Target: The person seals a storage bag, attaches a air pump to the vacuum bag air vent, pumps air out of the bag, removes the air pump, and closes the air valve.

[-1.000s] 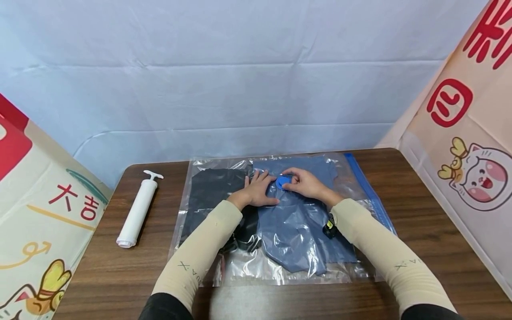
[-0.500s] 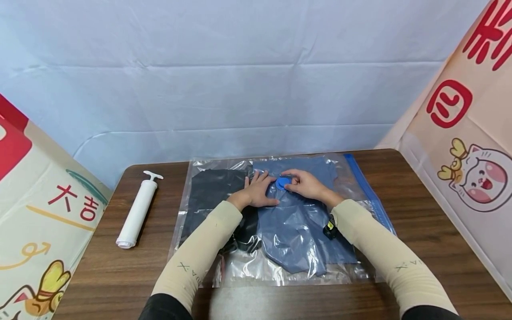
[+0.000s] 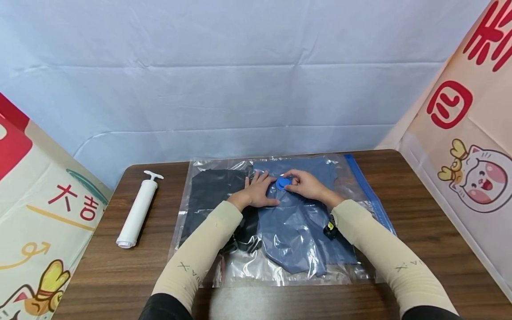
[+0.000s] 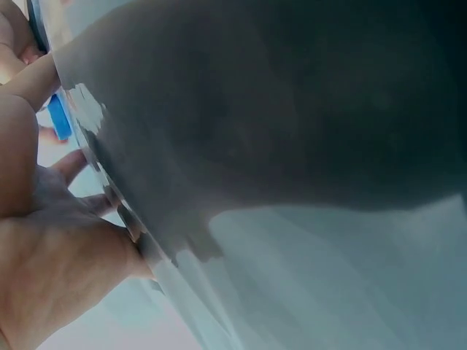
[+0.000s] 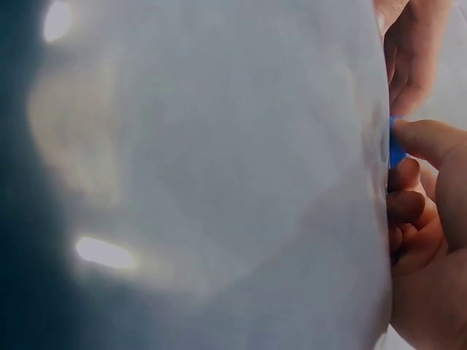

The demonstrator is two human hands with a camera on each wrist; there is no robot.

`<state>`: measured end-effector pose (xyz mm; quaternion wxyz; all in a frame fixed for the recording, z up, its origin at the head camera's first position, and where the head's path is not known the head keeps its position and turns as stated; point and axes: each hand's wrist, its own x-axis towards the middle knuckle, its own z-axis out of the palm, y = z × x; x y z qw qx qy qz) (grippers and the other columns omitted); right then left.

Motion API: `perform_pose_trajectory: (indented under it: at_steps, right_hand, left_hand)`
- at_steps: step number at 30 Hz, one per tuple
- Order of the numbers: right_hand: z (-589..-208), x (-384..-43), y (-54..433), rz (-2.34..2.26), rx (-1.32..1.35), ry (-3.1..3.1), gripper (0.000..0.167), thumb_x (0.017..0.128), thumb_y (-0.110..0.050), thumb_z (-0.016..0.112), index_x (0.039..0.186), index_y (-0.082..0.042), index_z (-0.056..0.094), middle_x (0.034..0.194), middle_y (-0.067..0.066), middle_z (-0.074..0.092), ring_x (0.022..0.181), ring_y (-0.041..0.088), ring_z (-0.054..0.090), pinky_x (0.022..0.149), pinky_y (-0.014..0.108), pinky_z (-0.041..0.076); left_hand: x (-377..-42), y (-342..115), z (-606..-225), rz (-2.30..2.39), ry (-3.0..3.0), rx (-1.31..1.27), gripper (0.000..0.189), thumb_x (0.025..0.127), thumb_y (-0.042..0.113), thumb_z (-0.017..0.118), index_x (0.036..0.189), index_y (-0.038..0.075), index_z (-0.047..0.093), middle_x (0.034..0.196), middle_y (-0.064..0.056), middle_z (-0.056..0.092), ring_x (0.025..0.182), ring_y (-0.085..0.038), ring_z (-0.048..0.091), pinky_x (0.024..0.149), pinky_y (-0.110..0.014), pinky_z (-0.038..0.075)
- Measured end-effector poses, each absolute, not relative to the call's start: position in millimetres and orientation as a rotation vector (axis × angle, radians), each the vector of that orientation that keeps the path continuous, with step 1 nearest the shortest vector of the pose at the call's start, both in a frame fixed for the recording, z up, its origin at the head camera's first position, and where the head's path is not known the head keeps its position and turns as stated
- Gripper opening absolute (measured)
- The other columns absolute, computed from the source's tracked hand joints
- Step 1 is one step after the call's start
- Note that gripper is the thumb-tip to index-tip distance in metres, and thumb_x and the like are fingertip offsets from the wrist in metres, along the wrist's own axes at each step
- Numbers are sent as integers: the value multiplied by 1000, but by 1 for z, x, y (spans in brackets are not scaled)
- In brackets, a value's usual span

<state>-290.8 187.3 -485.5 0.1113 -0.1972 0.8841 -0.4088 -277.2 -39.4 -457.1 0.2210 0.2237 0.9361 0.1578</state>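
A clear plastic vacuum storage bag (image 3: 256, 273) lies flat on the table, with a folded black cloth (image 3: 212, 191) and a blue-grey cloth (image 3: 294, 235) inside. On its upper side sits a round blue valve cap (image 3: 282, 183). My right hand (image 3: 307, 184) pinches the cap's right edge between thumb and fingers; the right wrist view shows the thumb on the blue cap (image 5: 396, 146). Just left of the cap, my left hand (image 3: 256, 192) rests on the bag with its fingers spread. The left wrist view has this hand (image 4: 66, 255) pressing the film.
A white hand pump (image 3: 138, 213) with a T-shaped handle lies at the table's left. The bag's blue zip strip (image 3: 370, 191) runs along its right side. Behind the wooden table (image 3: 92, 275) hangs a pale cloth (image 3: 240, 89), with printed sheets at both sides.
My right fingers shift very slightly at the valve cap. The left hand, bag and pump stay where they were.
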Motion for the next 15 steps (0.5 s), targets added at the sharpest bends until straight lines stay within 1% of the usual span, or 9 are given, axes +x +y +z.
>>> perform_pose_trajectory:
  at_steps: [2, 5, 8, 10, 12, 15]
  right_hand:
    - [-485, -291, 187, -1207, -569, 2595, 40, 98, -19, 71, 133, -3, 58, 67, 1, 55, 54, 15, 47, 57, 29, 41]
    - [-485, -290, 187, -1221, -577, 2590, 44, 98, -18, 72, 136, -3, 57, 67, 1, 54, 54, 15, 47, 57, 28, 41]
    - [-485, -290, 186, -1222, -601, 2598, 44, 97, -16, 72, 137, -3, 59, 66, 2, 54, 53, 15, 46, 56, 28, 41]
    - [-486, -291, 186, -1212, -605, 2617, 40, 97, -15, 72, 133, -3, 61, 66, 2, 55, 53, 15, 47, 56, 28, 41]
    - [-487, -291, 185, -1195, -590, 2640, 36, 96, -17, 74, 127, -3, 63, 67, 1, 56, 54, 14, 48, 55, 28, 41]
    - [-488, -293, 184, -1182, -578, 2655, 38, 95, -19, 75, 126, -3, 62, 67, 1, 56, 54, 14, 49, 55, 28, 41]
  left_hand:
    - [-277, -39, -456, 431, 2588, 617, 79, 96, 57, 64, 161, 27, 29, 171, -8, 5, 156, -34, -7, 121, -62, -2]
    - [-277, -39, -455, 424, 2586, 613, 79, 96, 56, 63, 161, 27, 29, 171, -8, 5, 156, -34, -7, 122, -62, -2]
    - [-276, -39, -454, 428, 2581, 611, 79, 96, 55, 64, 161, 27, 29, 171, -8, 5, 156, -34, -7, 122, -62, -2]
    - [-276, -39, -454, 432, 2582, 613, 79, 96, 55, 64, 161, 27, 29, 171, -8, 5, 156, -34, -7, 121, -62, -2]
    - [-276, -39, -454, 438, 2582, 616, 79, 96, 55, 64, 161, 26, 29, 171, -9, 5, 156, -35, -7, 121, -62, -2]
    - [-276, -39, -454, 437, 2581, 619, 79, 96, 55, 63, 161, 26, 29, 171, -9, 4, 156, -35, -7, 121, -62, -2]
